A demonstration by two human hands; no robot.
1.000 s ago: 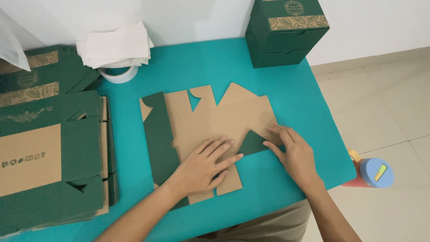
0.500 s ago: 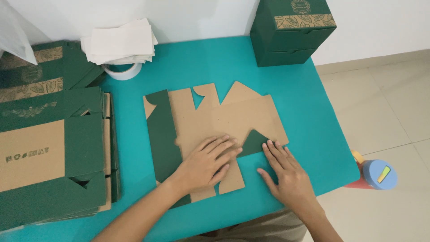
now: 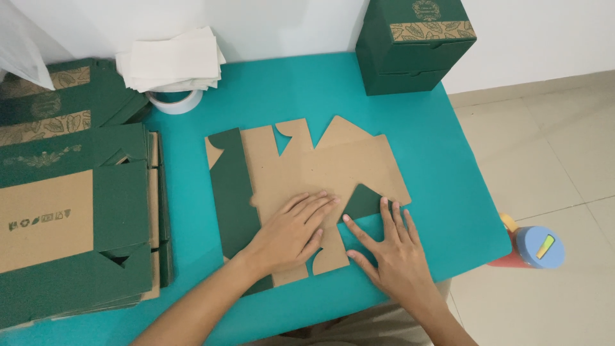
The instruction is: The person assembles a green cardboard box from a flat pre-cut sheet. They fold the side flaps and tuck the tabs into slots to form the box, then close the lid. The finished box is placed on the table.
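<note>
A flat box blank (image 3: pixel 307 173) (brown side up) is laid mid-bench, nearer the front edge. It's pinned by the left hand (image 3: pixel 288 234), fingers flat and together. The right hand (image 3: pixel 392 253) is spread wide, fingertips touching a folded green flap (image 3: pixel 362 202).

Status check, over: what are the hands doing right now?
Left hand flat, pressing box blank. Right hand spread on table, fingertips on folded green flap. Nothing in the way.
</note>
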